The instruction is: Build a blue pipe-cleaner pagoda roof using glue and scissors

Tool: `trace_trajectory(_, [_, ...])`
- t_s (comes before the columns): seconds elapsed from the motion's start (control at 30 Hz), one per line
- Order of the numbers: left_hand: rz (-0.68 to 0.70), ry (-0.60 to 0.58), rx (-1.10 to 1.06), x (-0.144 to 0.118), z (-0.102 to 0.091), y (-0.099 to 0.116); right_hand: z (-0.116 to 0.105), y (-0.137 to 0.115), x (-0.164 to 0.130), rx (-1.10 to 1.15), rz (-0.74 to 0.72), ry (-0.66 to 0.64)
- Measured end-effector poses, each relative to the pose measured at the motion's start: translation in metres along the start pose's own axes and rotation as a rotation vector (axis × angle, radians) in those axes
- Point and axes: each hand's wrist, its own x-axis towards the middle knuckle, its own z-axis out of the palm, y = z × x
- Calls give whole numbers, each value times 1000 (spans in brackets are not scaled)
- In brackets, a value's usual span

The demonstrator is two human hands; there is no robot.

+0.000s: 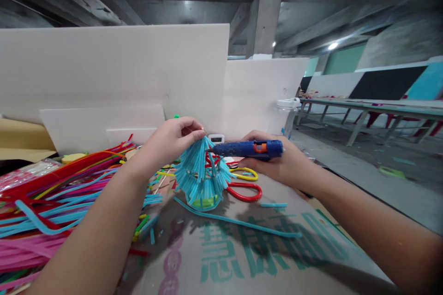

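Centrally in the frame, a light-blue pipe-cleaner bundle (202, 177) fans down into a skirt over a green base. The left hand (171, 140) pinches its gathered top with closed fingertips; the right hand (277, 161) is wrapped around a blue glue gun (247, 148), nozzle meeting the bundle. A white-lidded clear jar (287, 115) stands centre-right, contents indiscernible.
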Motion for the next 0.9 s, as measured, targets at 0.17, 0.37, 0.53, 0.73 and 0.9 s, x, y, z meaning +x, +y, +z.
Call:
trace_trajectory(0.17, [8, 0, 4, 1, 1, -5, 0, 4, -1, 17, -62, -106])
trace_trajectory(0.37, [14, -7, 1, 2, 1, -6, 0, 3, -2, -36, -75, -140])
trace_trajectory(0.53, [13, -8, 3, 3, 2, -7, -1, 2, -3, -75, -78, -129])
trace_trajectory(0.73, [10, -16, 7, 3, 1, -8, -1, 2, -4, -97, -92, -114])
trace_trajectory(0.9, [6, -20, 6, 2, 2, -9, -1, 0, -3, -102, -78, -110])
